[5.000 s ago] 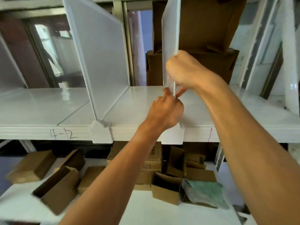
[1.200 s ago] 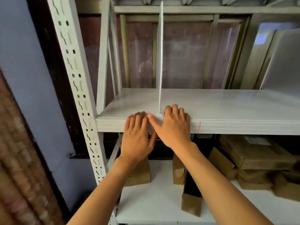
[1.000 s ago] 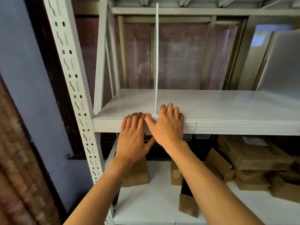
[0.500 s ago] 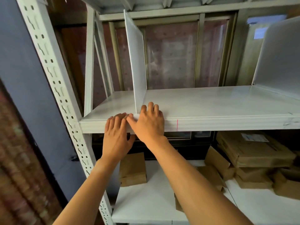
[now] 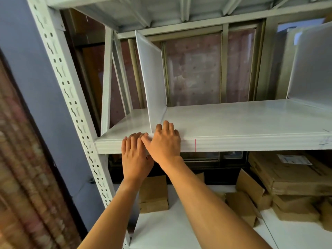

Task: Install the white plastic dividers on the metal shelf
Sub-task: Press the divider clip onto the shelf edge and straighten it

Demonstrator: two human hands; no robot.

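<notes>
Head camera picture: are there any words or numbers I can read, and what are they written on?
Nothing here can be read as a word or number.
White label on the cardboard box: print too small and blurred to read.
Blue pen scribble on the front edge of the metal shelf: cannot be made out.
Red mark on that same edge: only a short upright line, not a letter or number.

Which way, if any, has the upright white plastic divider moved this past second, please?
No; the white plastic divider stays equally left of the red mark.
</notes>
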